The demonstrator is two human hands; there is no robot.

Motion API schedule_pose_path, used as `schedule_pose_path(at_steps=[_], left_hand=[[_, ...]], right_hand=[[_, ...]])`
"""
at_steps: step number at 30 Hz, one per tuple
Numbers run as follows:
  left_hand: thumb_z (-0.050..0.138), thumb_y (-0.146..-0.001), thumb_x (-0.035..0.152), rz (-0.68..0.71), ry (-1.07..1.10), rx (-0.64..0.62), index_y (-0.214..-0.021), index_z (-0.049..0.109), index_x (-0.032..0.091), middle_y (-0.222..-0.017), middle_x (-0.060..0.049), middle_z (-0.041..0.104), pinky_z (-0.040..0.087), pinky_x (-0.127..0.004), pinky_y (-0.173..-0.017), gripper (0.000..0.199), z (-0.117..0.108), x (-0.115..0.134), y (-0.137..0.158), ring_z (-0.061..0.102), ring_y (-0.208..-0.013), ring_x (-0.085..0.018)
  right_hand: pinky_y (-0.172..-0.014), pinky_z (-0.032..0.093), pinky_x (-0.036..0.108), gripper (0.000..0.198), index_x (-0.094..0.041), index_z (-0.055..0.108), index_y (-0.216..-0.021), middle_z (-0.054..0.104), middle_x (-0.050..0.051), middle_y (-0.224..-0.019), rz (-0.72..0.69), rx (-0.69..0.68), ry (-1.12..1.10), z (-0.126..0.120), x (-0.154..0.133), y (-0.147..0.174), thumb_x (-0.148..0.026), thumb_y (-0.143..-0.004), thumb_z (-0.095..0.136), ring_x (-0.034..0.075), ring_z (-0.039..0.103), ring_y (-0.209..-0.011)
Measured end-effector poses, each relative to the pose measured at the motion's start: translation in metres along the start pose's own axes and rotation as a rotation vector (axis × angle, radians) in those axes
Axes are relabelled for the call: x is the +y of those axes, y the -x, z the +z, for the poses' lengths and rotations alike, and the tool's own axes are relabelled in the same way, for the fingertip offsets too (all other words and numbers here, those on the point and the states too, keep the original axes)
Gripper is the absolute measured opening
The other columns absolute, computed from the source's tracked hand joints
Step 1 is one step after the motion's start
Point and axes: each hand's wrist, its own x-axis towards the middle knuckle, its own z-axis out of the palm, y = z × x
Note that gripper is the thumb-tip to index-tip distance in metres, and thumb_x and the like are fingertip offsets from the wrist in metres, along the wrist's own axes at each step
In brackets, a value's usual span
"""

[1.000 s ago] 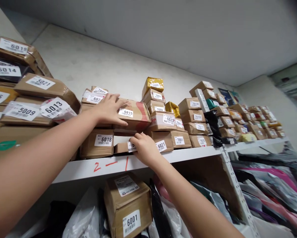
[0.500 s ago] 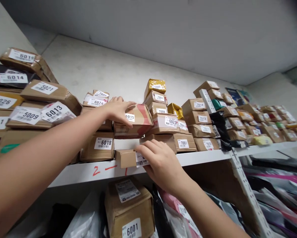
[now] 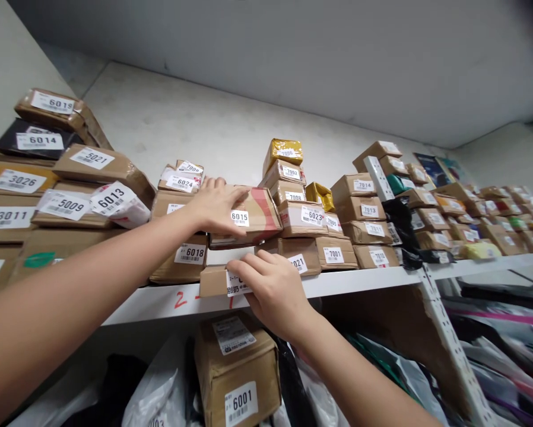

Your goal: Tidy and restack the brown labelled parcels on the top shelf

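My left hand [image 3: 215,207] grips the brown box labelled 6015 [image 3: 253,216], tilted up with its front raised above the gap under it. Below it, my right hand [image 3: 273,290] holds a small flat brown box [image 3: 215,280] at its right end; the box sticks out over the front edge of the white shelf [image 3: 355,280], which is marked "2-1" in red. Box 6018 [image 3: 180,256] stands to the left of the gap, box 6021 [image 3: 300,254] to the right.
Stacks of labelled cardboard parcels fill the shelf on both sides, among them 6013 [image 3: 113,200], 6023 [image 3: 304,216] and 7001 [image 3: 335,254]. Under the shelf stand box 6001 [image 3: 240,373] and several plastic mailer bags [image 3: 159,394]. A perforated metal upright [image 3: 449,341] runs down at the right.
My left hand has lifted box 6015 at its front. My right hand has drawn the small flat box forward out of the gap to the shelf edge.
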Motion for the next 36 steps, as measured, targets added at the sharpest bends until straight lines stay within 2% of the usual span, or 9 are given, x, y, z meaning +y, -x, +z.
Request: schedule_pose_path(at_steps=[4, 11, 14, 16, 19, 22, 27, 30, 36], left_hand=[[0.071, -0.051, 0.070, 0.018, 0.013, 0.046, -0.140, 0.043, 0.027, -0.116, -0.017, 0.048, 0.033, -0.053, -0.103, 0.103, 0.002, 0.007, 0.011, 0.044, -0.115, -0.043], [0.071, -0.053, 0.069, 0.060, 0.010, 0.090, -0.136, 0.051, 0.031, -0.115, -0.015, 0.049, 0.027, -0.056, -0.106, 0.093, 0.006, 0.003, 0.020, 0.041, -0.116, -0.041], [0.070, -0.053, 0.071, 0.093, -0.002, 0.047, -0.136, 0.051, 0.035, -0.113, -0.013, 0.049, 0.030, -0.053, -0.103, 0.092, 0.004, -0.002, 0.016, 0.041, -0.113, -0.039], [0.070, -0.052, 0.072, 0.087, 0.003, 0.025, -0.138, 0.048, 0.039, -0.115, -0.012, 0.046, 0.032, -0.051, -0.102, 0.094, 0.003, -0.006, 0.013, 0.041, -0.113, -0.039], [0.071, -0.053, 0.072, 0.050, 0.028, -0.003, -0.140, 0.044, 0.043, -0.118, -0.011, 0.042, 0.032, -0.050, -0.104, 0.096, 0.003, -0.008, 0.012, 0.039, -0.116, -0.039], [0.070, -0.052, 0.073, 0.034, 0.032, -0.018, -0.141, 0.043, 0.042, -0.120, -0.011, 0.039, 0.032, -0.050, -0.105, 0.097, 0.004, -0.008, 0.013, 0.039, -0.117, -0.039], [0.068, -0.051, 0.075, 0.008, 0.006, -0.037, -0.141, 0.042, 0.043, -0.119, -0.009, 0.038, 0.034, -0.049, -0.105, 0.098, 0.003, -0.006, 0.014, 0.038, -0.119, -0.039], [0.069, -0.053, 0.073, -0.006, -0.002, -0.036, -0.140, 0.043, 0.043, -0.118, -0.009, 0.038, 0.035, -0.049, -0.104, 0.096, 0.001, -0.005, 0.014, 0.039, -0.118, -0.038], [0.071, -0.054, 0.069, 0.049, -0.022, -0.017, -0.140, 0.043, 0.043, -0.118, -0.010, 0.039, 0.037, -0.050, -0.102, 0.095, 0.001, -0.005, 0.017, 0.040, -0.117, -0.039]], right_hand=[[-0.057, 0.034, 0.033, 0.017, -0.021, 0.061, -0.099, 0.063, -0.001, -0.077, -0.015, 0.036, 0.019, -0.009, -0.011, -0.001, -0.018, -0.093, 0.045, 0.017, 0.045, -0.068], [-0.061, 0.047, 0.027, 0.033, -0.021, 0.060, -0.121, 0.070, 0.003, -0.090, -0.028, -0.011, -0.100, -0.103, -0.012, 0.025, -0.013, -0.093, 0.046, 0.014, 0.058, -0.074], [-0.064, 0.052, 0.023, 0.039, -0.018, 0.057, -0.127, 0.071, 0.006, -0.095, 0.052, 0.010, -0.079, -0.121, 0.005, 0.044, -0.011, -0.089, 0.051, 0.014, 0.064, -0.081], [-0.069, 0.054, 0.022, 0.042, -0.019, 0.057, -0.126, 0.070, 0.006, -0.100, 0.127, 0.068, -0.113, -0.119, 0.017, 0.056, -0.011, -0.085, 0.058, 0.015, 0.066, -0.087], [-0.080, 0.055, 0.023, 0.053, -0.024, 0.058, -0.125, 0.068, 0.002, -0.106, 0.221, 0.273, -0.255, -0.112, 0.031, 0.073, -0.006, -0.076, 0.069, 0.015, 0.065, -0.094], [-0.084, 0.054, 0.028, 0.057, -0.022, 0.056, -0.127, 0.066, 0.003, -0.108, 0.110, 0.384, -0.354, -0.104, 0.042, 0.081, -0.003, -0.075, 0.067, 0.016, 0.062, -0.098], [-0.071, 0.055, 0.034, 0.037, -0.016, 0.060, -0.116, 0.066, 0.009, -0.099, -0.098, 0.229, -0.265, -0.087, 0.051, 0.079, -0.003, -0.083, 0.052, 0.018, 0.062, -0.091], [-0.067, 0.055, 0.035, 0.025, -0.014, 0.063, -0.112, 0.067, 0.012, -0.097, -0.176, 0.171, -0.232, -0.082, 0.055, 0.078, -0.013, -0.091, 0.050, 0.020, 0.059, -0.089], [-0.071, 0.054, 0.033, 0.029, -0.013, 0.060, -0.116, 0.069, 0.011, -0.096, -0.234, 0.087, -0.230, -0.093, 0.066, 0.067, -0.007, -0.091, 0.046, 0.017, 0.060, -0.089]])
